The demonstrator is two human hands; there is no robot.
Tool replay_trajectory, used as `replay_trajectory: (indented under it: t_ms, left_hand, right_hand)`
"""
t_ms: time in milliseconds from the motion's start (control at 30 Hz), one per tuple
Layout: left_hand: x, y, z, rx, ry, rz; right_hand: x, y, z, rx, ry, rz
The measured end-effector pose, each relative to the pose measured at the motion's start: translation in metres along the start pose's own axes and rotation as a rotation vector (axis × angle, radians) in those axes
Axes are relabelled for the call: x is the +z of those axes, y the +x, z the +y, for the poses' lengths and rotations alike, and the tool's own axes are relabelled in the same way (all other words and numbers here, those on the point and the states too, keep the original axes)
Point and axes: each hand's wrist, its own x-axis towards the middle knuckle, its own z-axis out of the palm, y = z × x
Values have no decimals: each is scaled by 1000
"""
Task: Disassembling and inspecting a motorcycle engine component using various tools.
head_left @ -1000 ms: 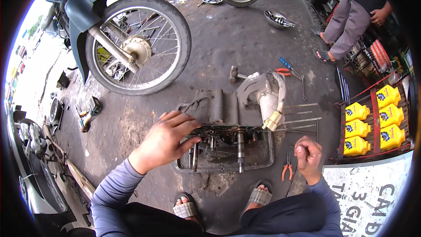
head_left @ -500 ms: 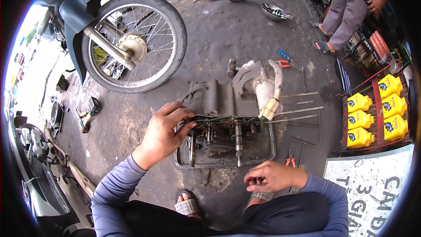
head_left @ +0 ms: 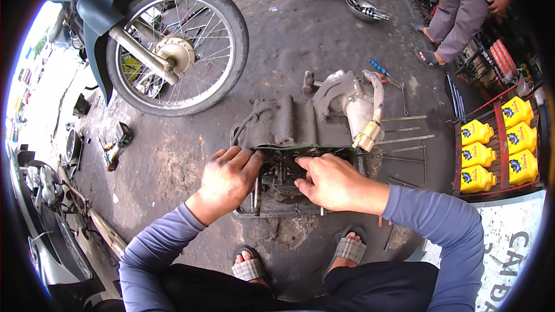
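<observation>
At the far left edge, part of a parked scooter (head_left: 46,242) is seen, and a small tool (head_left: 115,147) lies on the stained concrete floor (head_left: 173,156) beside it. Above, a motorcycle front wheel (head_left: 176,52) with its dark mudguard (head_left: 95,23) stands on the floor. Toward the middle, the left hand (head_left: 226,176) is laid on the left rim of the opened engine case (head_left: 277,188), fingers (head_left: 245,159) half curled and pressed against the metal; whether anything is gripped cannot be told. The engine case rests flat on the floor just ahead of two sandalled feet (head_left: 300,257), with a greasy case half (head_left: 289,124) touching its far side. The right hand (head_left: 329,182) is set over the case's middle and right part, fingers (head_left: 303,164) bent down among the inner shafts; what they hold is hidden. Further right, a grey cover with a pale pipe (head_left: 355,101) lies against the case half, long studs (head_left: 404,138) are spread beside it, and yellow oil bottles (head_left: 497,150) stand in a red rack (head_left: 497,138). At upper right, another person's legs (head_left: 451,14) are visible.
</observation>
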Motion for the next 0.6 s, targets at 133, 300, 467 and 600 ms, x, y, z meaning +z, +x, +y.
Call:
replay_trajectory:
  t_ms: [133,300,467,600]
  left_hand:
    - [-3,0,7,-118,-316,12]
    - [-12,2,7,-200,-510,24]
    - [-19,-9,-4,-353,-780,39]
    - [-31,-26,-17,-650,-1316,99]
  right_hand:
    - [8,5,-2,-66,-13,85]
    - [5,4,-6,-77,-32,-25]
    - [1,4,-12,-72,166,-116]
    - [-6,-1,-21,133,577,-341]
